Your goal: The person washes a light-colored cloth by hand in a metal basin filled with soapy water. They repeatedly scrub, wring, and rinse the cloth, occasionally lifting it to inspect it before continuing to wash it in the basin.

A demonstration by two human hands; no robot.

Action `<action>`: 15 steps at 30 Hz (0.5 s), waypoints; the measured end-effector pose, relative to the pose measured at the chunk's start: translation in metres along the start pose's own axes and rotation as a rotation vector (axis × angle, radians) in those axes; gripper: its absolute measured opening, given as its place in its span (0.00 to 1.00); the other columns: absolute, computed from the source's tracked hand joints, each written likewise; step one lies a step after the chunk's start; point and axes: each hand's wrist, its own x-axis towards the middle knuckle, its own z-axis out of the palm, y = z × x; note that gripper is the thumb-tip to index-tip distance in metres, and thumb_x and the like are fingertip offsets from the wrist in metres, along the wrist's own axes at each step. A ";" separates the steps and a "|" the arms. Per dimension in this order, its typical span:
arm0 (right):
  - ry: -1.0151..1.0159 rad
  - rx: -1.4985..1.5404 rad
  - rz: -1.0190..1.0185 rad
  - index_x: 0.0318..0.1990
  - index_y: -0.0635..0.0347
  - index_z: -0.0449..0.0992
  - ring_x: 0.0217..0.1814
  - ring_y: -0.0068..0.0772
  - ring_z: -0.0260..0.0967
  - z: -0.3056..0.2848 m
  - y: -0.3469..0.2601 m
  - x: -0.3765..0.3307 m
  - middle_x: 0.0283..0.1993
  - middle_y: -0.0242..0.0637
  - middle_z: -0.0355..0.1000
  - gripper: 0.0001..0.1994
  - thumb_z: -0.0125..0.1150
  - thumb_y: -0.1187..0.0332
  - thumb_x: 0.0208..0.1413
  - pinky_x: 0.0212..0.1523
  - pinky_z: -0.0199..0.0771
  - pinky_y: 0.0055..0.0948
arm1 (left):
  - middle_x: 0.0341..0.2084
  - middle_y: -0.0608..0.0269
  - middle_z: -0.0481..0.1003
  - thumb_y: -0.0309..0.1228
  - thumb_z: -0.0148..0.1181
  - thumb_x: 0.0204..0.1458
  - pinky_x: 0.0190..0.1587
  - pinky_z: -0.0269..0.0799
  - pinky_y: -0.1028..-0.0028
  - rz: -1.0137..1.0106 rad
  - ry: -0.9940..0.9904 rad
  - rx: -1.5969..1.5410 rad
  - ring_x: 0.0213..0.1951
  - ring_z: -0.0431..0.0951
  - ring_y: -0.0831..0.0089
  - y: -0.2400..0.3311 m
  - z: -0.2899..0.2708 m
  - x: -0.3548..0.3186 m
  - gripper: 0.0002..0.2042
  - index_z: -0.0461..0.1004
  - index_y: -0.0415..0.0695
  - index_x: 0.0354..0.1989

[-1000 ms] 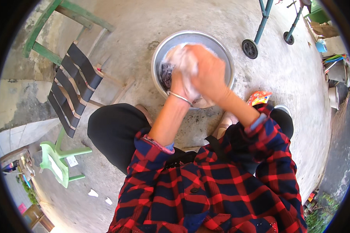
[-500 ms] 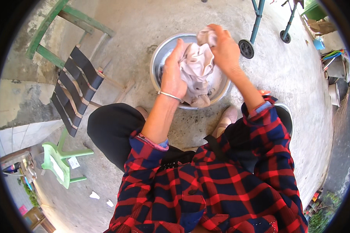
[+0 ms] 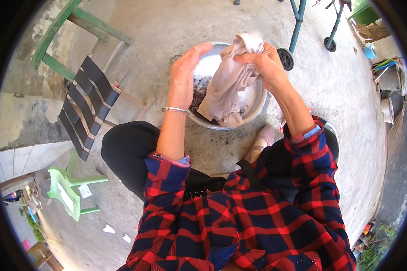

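Note:
A wide metal basin (image 3: 258, 107) stands on the floor in front of my feet. From my right hand (image 3: 271, 70) hangs a wet, pale pink-beige cloth (image 3: 226, 86), bunched at the top, its lower end against the basin's near rim. My right fingers are closed on that bunched part. My left hand (image 3: 183, 77), with a bangle at the wrist, is over the basin's left rim, apart from the cloth. Its fingers are stretched out and it holds nothing. White suds (image 3: 207, 65) and dark, wet fabric-like stuff (image 3: 197, 95) show in the basin.
To the left stand a wooden chair frame with black straps (image 3: 88, 106) and a green plastic stool (image 3: 65, 192) lying tipped over. A wheeled teal metal frame (image 3: 296, 34) is at the far right. Partly hidden by my right leg is a pale-rimmed container (image 3: 333, 131).
My left hand has let go of the cloth and moved left. The bunched cloth now hangs stretched out from my right hand, more of its length showing over the basin.

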 end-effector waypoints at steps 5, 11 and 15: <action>0.048 0.176 0.006 0.45 0.65 0.75 0.40 0.32 0.77 -0.003 -0.023 0.001 0.39 0.37 0.78 0.15 0.64 0.75 0.47 0.44 0.77 0.29 | 0.57 0.50 0.67 0.28 0.72 0.34 0.64 0.57 0.70 -0.208 -0.203 0.356 0.60 0.66 0.67 -0.054 -0.003 -0.016 0.43 0.59 0.35 0.63; 0.289 0.232 -0.047 0.41 0.66 0.75 0.35 0.31 0.77 -0.024 -0.020 0.011 0.36 0.39 0.77 0.13 0.63 0.79 0.44 0.37 0.79 0.31 | 0.47 0.55 0.75 0.26 0.61 0.42 0.59 0.65 0.66 -0.134 0.225 -0.578 0.52 0.73 0.63 -0.073 -0.009 -0.008 0.27 0.68 0.36 0.55; 0.327 -0.373 -0.249 0.43 0.53 0.77 0.35 0.34 0.75 -0.005 0.023 0.001 0.35 0.33 0.77 0.15 0.64 0.74 0.45 0.37 0.76 0.30 | 0.49 0.55 0.74 0.36 0.60 0.51 0.62 0.63 0.57 -0.045 0.241 -0.997 0.54 0.72 0.59 -0.053 -0.001 -0.002 0.23 0.69 0.39 0.55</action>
